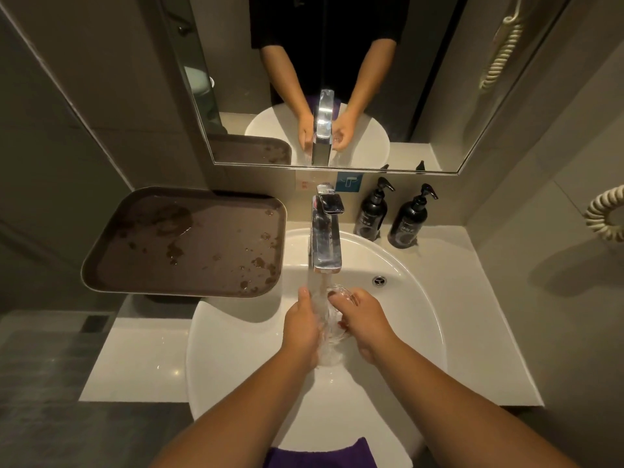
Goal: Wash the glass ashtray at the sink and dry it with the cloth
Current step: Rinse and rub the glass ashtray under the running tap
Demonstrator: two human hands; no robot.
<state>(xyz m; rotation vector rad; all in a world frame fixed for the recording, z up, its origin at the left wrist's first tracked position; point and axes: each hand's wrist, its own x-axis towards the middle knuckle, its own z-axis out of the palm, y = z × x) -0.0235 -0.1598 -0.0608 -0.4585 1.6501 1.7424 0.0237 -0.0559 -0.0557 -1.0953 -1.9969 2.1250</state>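
Both your hands hold the glass ashtray (336, 307) under the faucet (325, 241) stream: left hand (301, 327) fingers curled on it, right hand (363, 320) fingers gripping its rim; purple cloth (320, 454) on the near sink (236, 349) edge.

The sink (405, 319) sits in the table (141, 359), with the tap (326, 241) at its back edge. A tray (189, 241) lies to the left of the tap, overhanging the sink's rim. Two pump bottles (388, 214) stand right of the tap against the wall, below the mirror (439, 79). Both hands (334, 322) hold the glass ashtray (332, 319) over the sink, under the spout. The cloth (320, 456) hangs on the sink's near edge.
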